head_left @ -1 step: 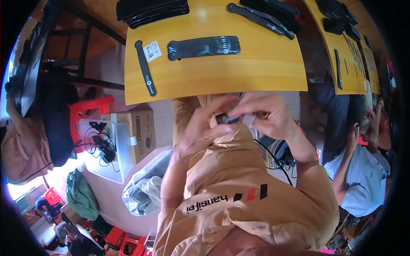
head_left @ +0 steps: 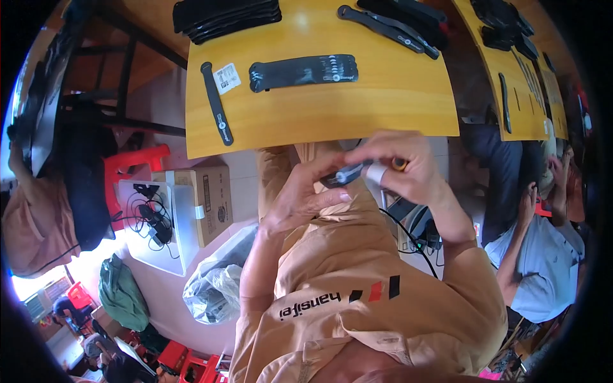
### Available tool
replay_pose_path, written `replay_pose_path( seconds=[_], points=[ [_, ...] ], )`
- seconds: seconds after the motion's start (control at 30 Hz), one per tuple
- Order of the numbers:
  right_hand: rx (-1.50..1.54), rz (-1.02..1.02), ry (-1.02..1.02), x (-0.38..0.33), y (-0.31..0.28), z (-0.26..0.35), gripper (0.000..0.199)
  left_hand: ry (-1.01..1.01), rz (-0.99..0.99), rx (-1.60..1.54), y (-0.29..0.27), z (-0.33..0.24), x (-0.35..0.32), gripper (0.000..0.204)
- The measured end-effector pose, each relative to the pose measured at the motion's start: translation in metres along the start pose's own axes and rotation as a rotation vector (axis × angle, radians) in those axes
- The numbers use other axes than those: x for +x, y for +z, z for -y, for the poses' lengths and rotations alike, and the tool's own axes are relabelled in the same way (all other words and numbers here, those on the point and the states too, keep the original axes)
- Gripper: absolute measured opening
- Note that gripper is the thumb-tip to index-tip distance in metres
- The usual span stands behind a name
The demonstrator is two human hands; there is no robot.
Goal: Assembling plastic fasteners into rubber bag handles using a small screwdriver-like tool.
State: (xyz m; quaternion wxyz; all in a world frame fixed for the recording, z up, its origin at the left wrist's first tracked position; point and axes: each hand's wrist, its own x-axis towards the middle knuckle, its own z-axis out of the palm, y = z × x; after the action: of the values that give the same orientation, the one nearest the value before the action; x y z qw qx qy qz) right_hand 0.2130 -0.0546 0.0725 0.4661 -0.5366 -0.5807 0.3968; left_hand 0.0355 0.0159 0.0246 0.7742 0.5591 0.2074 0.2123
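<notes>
My hands meet above my lap, just in front of the table's near edge. My left hand [head_left: 305, 195] is closed around a short dark piece [head_left: 332, 180], most of which is hidden by the fingers. My right hand [head_left: 405, 167] grips a small grey-and-dark tool [head_left: 352, 172], its pale tip touching or close to the dark piece; an orange-yellow end shows by the palm. Which kind of tool it is I cannot tell. White tape wraps one right finger. On the yellow table [head_left: 332, 121] lie a single black strap [head_left: 218, 105], a white label [head_left: 226, 78] and a bundle of black straps [head_left: 303, 72].
A stack of black straps [head_left: 227, 19] and more loose straps [head_left: 389, 29] lie along the table's far side. To the left stand a cardboard box [head_left: 214, 204], a translucent bin [head_left: 172, 246] with cables and a red stool [head_left: 137, 159]. Co-workers sit on both sides.
My right hand has shifted slightly and is less blurred, and more of the grey tool now shows between my hands. The left fingers have moved a little around the dark piece.
</notes>
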Motion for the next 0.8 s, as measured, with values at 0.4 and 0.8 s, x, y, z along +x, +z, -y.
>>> replay_pose_path(
  seconds=[0.4, 0.8],
  points=[
    [0.164, -0.409, 0.511, 0.011, -0.026, -0.067, 0.016, -0.23, -0.236, 0.228, -0.093, 0.004, 0.013, 0.011],
    [0.201, -0.546, 0.483, 0.067, -0.029, -0.106, 0.01, -0.128, -0.578, 0.204, -0.126, 0.01, 0.074, 0.012]
  ],
)
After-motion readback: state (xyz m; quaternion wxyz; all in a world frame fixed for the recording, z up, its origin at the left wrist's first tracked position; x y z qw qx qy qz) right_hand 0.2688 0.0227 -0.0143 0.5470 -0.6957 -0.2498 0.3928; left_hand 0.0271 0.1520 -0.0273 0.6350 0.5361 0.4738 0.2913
